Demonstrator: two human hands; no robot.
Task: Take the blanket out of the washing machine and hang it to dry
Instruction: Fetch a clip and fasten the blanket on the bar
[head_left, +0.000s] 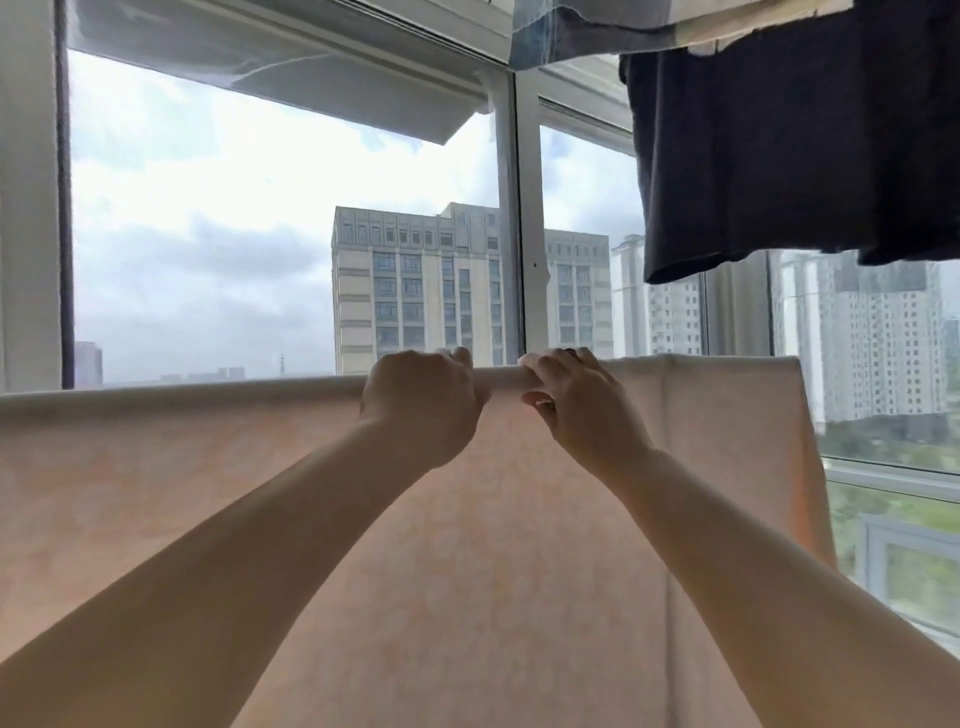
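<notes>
The blanket (208, 493) is pale peach with a faint mottled pattern. A dark navy garment (779, 156) hangs plain beside a blue-and-cream patchwork cloth (597, 26). The window frame (511, 208) is white.

Left arm: bare forearm, rising from the lower left edge, extended up and forward toward centre. Left hand (423, 402): back of hand facing the camera, fingers curled over the top fold of the blanket (208, 493), fingertips out of sight behind it — thumb not visible.

Right arm: bare forearm, rising from the lower right corner, angled inward. Right hand (582, 400): just beside the left, apart from it by a narrow gap; fingers bent over the same top fold, thumb below on the near face — a pinching hold. A dark ring shows on one finger.
</notes>
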